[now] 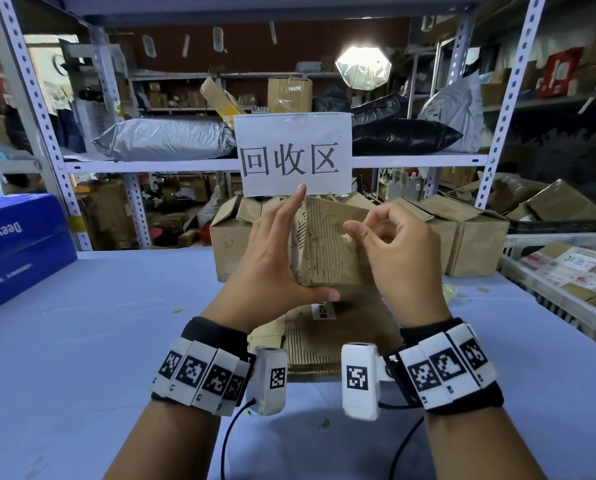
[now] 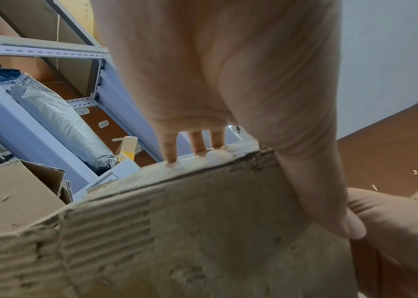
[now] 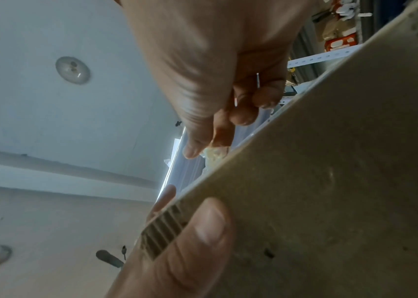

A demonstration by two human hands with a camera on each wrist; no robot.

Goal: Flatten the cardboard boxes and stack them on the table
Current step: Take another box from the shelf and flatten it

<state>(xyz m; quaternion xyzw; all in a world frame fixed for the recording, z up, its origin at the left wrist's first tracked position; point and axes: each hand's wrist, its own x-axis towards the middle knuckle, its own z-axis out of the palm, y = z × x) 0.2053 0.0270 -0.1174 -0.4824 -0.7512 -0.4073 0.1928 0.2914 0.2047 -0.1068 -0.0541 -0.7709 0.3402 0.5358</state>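
While one flattened cardboard box (image 1: 338,337) already lies on the blue table (image 1: 99,323) nearest the body, a torn cardboard box (image 1: 327,244) is held just above it, not yet collapsed. Left hand (image 1: 272,258) grips its left side, thumb under the bottom edge, fingers straight behind. Right hand (image 1: 393,251) pinches a tape scrap (image 1: 347,237) on its face. Beyond, several upright boxes (image 1: 469,240) wait; most work appears to remain.

Count: one torn box (image 1: 327,244) between my two hands; one flattened box (image 1: 338,337) below my wrists; three upright boxes (image 1: 476,237) beyond my fingers; one blue carton (image 1: 16,244) left of my left hand.
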